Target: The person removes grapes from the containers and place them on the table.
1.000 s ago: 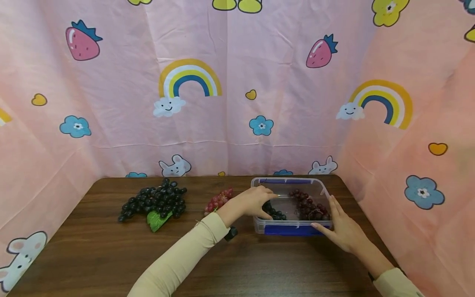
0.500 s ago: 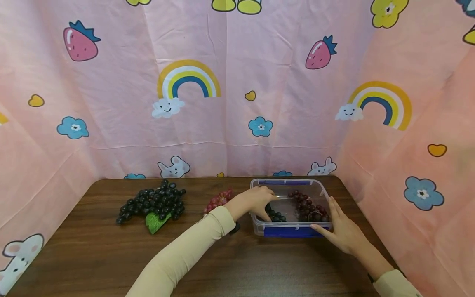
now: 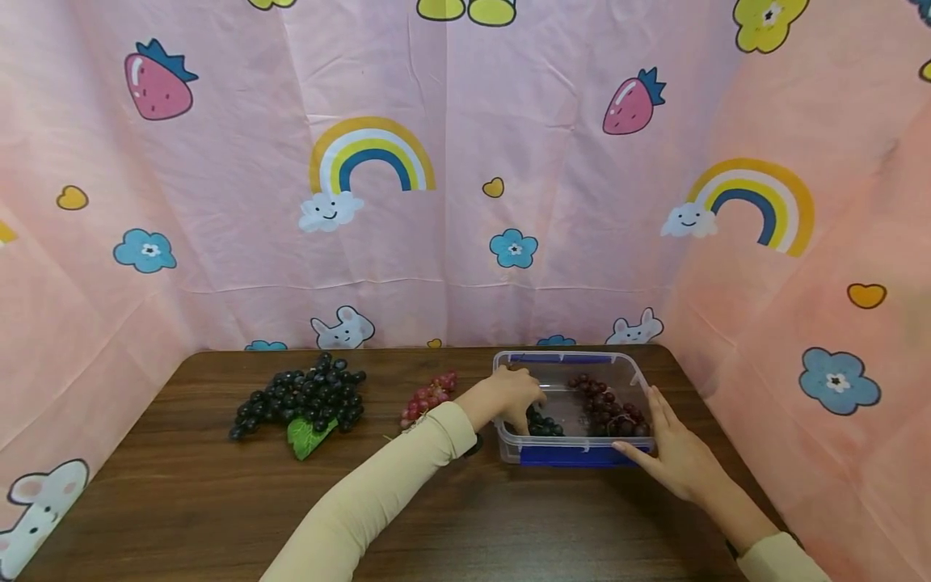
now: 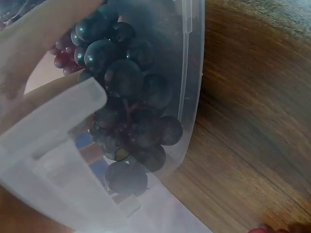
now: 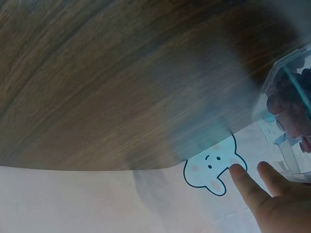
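Observation:
My left hand (image 3: 507,396) reaches over the left side of a clear plastic storage box (image 3: 582,443) with blue clips. Its bent fingers and thumb straddle a bunch of black grapes (image 3: 544,423) inside; the palm hides part of that bunch. Up close in the left wrist view, the black grapes (image 4: 124,80) lie along the clear wall, with part of the hand above them. A bunch of dark red grapes (image 3: 607,408) lies in the box's right half. My right hand (image 3: 676,453) rests against the box's front right corner, fingers straight along the side and thumb at the front rim.
On the left of the wooden table (image 3: 218,501) lies a large bunch of black grapes (image 3: 305,392) with a green leaf (image 3: 309,436). A smaller bunch of pinkish red grapes (image 3: 429,396) lies left of the box, partly behind the left forearm. A patterned cloth (image 3: 465,267) surrounds the back and sides.
My left hand and forearm have shifted slightly right, and the left fingers have bent further down into the box. My right hand keeps its place at the corner.

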A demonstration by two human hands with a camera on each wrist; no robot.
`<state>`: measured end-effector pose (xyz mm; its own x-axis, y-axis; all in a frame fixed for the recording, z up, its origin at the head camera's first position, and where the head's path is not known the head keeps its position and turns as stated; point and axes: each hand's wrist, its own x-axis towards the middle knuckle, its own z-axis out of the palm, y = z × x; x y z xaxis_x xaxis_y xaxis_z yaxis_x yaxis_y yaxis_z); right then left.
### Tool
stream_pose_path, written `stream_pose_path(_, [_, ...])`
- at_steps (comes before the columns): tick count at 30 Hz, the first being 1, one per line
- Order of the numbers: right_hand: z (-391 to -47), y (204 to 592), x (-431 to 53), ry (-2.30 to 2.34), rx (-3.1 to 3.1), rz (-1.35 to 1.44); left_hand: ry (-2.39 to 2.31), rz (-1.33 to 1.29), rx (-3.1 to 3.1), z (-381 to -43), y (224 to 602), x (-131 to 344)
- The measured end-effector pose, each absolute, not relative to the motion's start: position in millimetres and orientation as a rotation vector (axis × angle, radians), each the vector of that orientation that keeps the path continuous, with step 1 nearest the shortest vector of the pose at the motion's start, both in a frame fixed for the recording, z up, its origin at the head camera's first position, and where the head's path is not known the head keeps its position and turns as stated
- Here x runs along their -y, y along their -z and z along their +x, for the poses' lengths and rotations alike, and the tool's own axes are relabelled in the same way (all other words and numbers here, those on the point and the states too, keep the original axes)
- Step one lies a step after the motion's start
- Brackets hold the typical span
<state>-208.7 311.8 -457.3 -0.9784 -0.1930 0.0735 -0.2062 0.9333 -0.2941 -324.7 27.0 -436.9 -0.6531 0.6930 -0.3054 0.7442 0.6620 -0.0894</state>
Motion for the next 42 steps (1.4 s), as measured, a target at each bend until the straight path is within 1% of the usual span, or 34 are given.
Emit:
stream_pose_path(15, [-209.6, 460.2, -312.8, -0.470, 3.029, 0.317, 0.464, 1.114, -2.628, -325.7, 444.3, -36.3])
stream_pose_path(42, [-210.2, 459.5, -312.9, -0.492, 3.068, 0.278, 0.159, 1.123, -2.685, -327.5, 449.6, -32.5])
